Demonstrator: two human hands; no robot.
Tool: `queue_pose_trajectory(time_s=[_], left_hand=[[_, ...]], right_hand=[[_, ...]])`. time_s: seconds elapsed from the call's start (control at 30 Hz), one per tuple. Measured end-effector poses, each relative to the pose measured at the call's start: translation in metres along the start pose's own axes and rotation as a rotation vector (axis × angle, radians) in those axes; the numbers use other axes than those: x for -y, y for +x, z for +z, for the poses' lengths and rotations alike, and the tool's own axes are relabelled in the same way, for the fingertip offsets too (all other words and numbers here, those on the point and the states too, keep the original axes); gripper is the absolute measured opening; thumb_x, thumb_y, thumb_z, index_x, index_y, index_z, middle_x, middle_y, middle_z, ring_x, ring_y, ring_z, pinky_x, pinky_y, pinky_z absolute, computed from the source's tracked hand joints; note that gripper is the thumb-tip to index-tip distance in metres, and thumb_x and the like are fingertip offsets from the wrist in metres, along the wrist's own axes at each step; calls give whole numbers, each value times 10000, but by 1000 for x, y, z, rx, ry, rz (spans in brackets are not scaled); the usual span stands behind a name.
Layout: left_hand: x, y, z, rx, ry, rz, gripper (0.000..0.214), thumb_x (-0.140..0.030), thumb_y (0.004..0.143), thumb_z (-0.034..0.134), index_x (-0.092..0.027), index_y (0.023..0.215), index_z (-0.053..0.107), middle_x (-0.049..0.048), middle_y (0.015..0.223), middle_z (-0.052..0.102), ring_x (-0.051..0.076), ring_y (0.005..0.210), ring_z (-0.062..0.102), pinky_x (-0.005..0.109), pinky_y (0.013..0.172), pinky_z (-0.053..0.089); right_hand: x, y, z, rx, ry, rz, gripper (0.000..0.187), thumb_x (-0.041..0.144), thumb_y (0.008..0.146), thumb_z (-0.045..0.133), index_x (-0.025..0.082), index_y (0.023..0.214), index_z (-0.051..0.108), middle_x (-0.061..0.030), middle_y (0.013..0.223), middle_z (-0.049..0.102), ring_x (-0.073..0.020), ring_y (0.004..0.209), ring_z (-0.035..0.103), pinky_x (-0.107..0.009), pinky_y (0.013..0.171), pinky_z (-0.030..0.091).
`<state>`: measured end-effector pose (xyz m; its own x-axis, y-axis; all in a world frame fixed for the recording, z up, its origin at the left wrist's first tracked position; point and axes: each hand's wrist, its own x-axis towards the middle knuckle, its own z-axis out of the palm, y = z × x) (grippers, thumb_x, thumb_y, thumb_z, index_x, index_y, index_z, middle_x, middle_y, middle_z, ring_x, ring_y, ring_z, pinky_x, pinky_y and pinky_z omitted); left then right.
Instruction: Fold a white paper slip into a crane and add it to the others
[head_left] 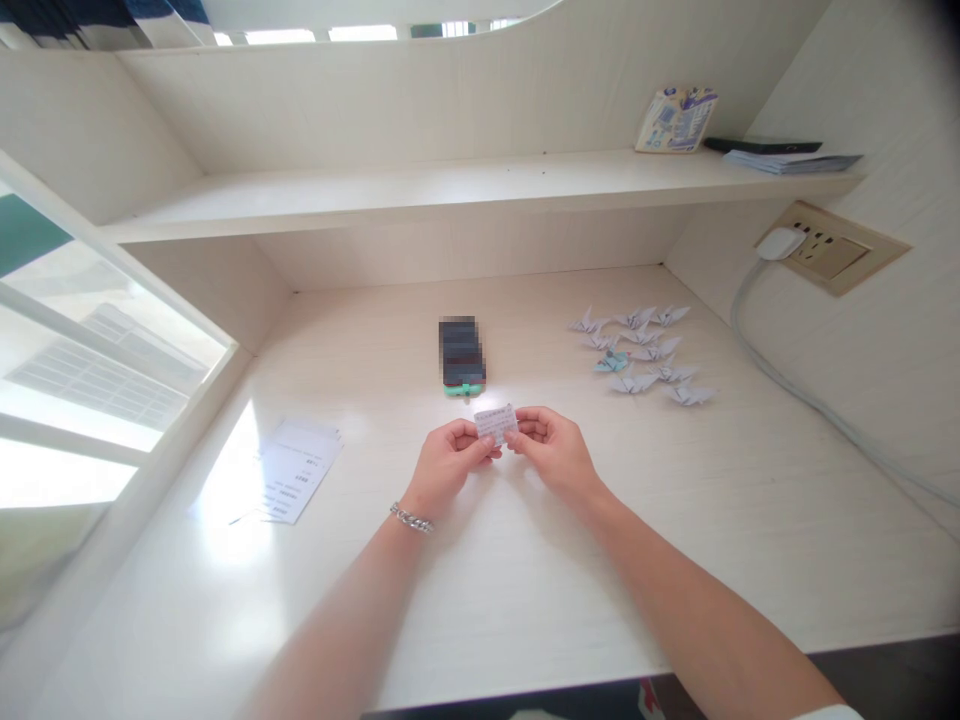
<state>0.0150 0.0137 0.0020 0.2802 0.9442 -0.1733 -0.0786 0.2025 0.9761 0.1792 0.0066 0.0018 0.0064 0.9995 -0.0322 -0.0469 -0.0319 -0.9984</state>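
A small piece of printed white paper (496, 422) is pinched between my two hands, just above the desk. My left hand (452, 455), with a chain bracelet at the wrist, grips its left side between thumb and fingers. On the other side, my right hand (553, 448) has its thumb and fingers closed on the right edge. Beyond the paper lies a phone-like dark device (461, 350) with a green edge, its surface blurred. Several folded paper cranes (634, 383) stand grouped at the right, one of them blue (611, 361).
Printed paper sheets (296, 470) lie on the desk at left, in window glare. A white plug (780, 243) sits in the wall socket (844, 250), its cable (795, 390) running down the right side. The shelf (420, 195) holds a tissue pack (677, 120) and stacked booklets (791, 161).
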Motion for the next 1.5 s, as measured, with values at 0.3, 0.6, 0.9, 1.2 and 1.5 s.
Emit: queue_pose_trajectory(time_s=[0.3, 0.6, 0.9, 1.2, 1.5], left_hand=[[0, 1, 1, 14, -31, -28, 275, -346, 730, 657, -104, 854, 615, 125, 856, 675, 230, 798, 659, 348, 737, 507], [3, 2, 0, -9, -24, 13, 302, -357, 741, 639, -108, 912, 631, 100, 836, 674, 204, 795, 637, 344, 737, 515], [1, 1, -2, 9, -30, -22, 289, -341, 728, 655, -96, 880, 632, 108, 840, 674, 195, 787, 636, 316, 715, 521], [0, 1, -1, -37, -38, -3, 302, -333, 723, 663, -92, 903, 633, 103, 824, 674, 171, 758, 632, 308, 716, 531], [2, 1, 1, -49, -32, 11, 301, -336, 721, 664, -106, 913, 643, 94, 850, 675, 170, 781, 628, 294, 718, 533]], right_hand=[[3, -2, 0, -5, -34, -60, 185, 253, 710, 648, 156, 867, 645, -69, 854, 691, -188, 779, 647, -316, 727, 520], [4, -2, 0, 4, -61, -64, 151, 226, 718, 635, 156, 848, 664, -60, 819, 690, -177, 732, 645, -295, 680, 530], [-1, 0, 0, -38, 11, -30, 225, 251, 681, 690, 154, 878, 642, -55, 792, 682, -174, 730, 645, -296, 667, 536], [-1, 0, 1, -63, 30, -76, 289, 242, 636, 734, 173, 898, 632, -59, 879, 671, -181, 808, 639, -318, 756, 530], [-1, 0, 1, -28, 60, -12, 312, 267, 656, 713, 171, 935, 613, -41, 774, 664, -176, 724, 637, -328, 697, 534]])
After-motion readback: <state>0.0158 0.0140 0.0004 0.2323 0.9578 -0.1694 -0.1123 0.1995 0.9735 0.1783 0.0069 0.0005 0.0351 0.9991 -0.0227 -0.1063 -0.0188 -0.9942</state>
